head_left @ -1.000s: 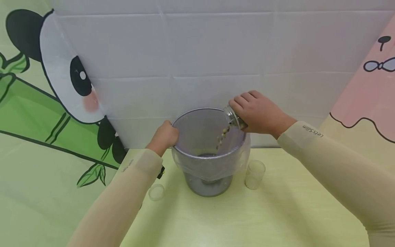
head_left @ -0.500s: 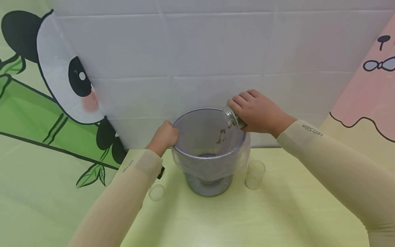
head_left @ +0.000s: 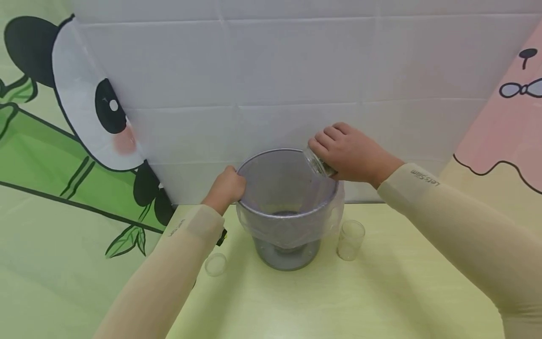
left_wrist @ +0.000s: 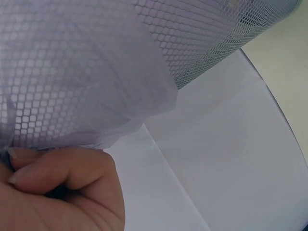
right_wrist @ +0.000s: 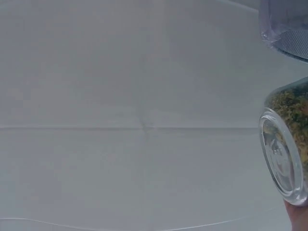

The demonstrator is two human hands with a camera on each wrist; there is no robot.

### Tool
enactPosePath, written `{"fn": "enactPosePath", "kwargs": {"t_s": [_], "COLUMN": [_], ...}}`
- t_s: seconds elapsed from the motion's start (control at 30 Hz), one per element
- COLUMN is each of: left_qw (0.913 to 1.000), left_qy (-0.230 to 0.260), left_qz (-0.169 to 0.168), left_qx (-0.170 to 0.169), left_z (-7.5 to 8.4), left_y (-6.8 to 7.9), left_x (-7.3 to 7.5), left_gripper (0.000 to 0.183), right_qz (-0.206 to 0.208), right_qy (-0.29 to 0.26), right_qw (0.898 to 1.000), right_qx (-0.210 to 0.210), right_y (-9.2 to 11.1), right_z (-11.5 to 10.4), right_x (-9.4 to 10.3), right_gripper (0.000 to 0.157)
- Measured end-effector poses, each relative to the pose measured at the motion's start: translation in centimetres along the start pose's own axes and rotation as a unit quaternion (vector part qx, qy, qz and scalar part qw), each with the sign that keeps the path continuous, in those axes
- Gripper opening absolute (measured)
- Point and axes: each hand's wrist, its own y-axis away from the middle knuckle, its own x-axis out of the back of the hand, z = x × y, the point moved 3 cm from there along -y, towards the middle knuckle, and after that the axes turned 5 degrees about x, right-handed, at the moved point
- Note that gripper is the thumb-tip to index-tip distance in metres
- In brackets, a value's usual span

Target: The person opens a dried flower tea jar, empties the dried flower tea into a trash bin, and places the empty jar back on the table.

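Note:
A grey mesh wastebasket stands upright on the table, lined with a thin translucent plastic bag folded over its rim. My left hand grips the rim on the left side; in the left wrist view its curled fingers pinch the edge beside the bag. Above the right part of the rim, my right hand holds a clear glass jar tilted mouth-down toward the basket. Dried yellow-green bits still lie inside the jar in the right wrist view. What lies at the basket's bottom is hard to make out.
A clear glass stands on the pale yellow table right of the basket. A clear round lid lies to the left, near a small black object. Behind is a white wall sheet.
Pale bits were falling from the jar into the basket; now hardly any are seen in the air. My right hand has shifted slightly left with the jar. The left hand stays put.

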Motion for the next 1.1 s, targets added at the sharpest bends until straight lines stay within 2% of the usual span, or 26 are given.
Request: {"fn": "enactPosePath", "kwargs": {"t_s": [0.37,0.6,0.73,0.87,0.97,1.1], "left_qw": [1.0000,1.0000,1.0000,1.0000,1.0000,1.0000], "left_qy": [-0.003,-0.003,-0.001,-0.001,-0.004,-0.004], "left_qz": [-0.002,-0.003,-0.001,0.000,0.001,0.000], "left_qx": [0.002,0.002,0.005,0.005,0.001,0.001], "left_z": [0.0,0.0,0.1,0.1,0.0,0.0], "left_y": [-0.1,0.1,0.2,0.3,0.2,0.1], "left_x": [-0.1,0.0,0.0,0.0,0.0,-0.1], "left_gripper": [0.060,0.059,0.058,0.058,0.059,0.059], "right_qz": [0.026,0.015,0.000,0.002,0.012,0.011], "right_qy": [0.030,0.073,0.084,0.089,0.099,0.109], "right_qw": [0.999,0.996,0.995,0.994,0.993,0.992], "right_qx": [0.033,0.050,0.054,0.057,0.059,0.061], "right_y": [-0.8,-0.9,-0.7,-0.5,-0.4,-0.4], "right_z": [-0.2,-0.1,0.1,0.2,0.3,0.4], "right_x": [0.2,0.7,0.8,0.9,1.1,1.4], "right_gripper": [0.069,0.089,0.096,0.087,0.071,0.068]}}
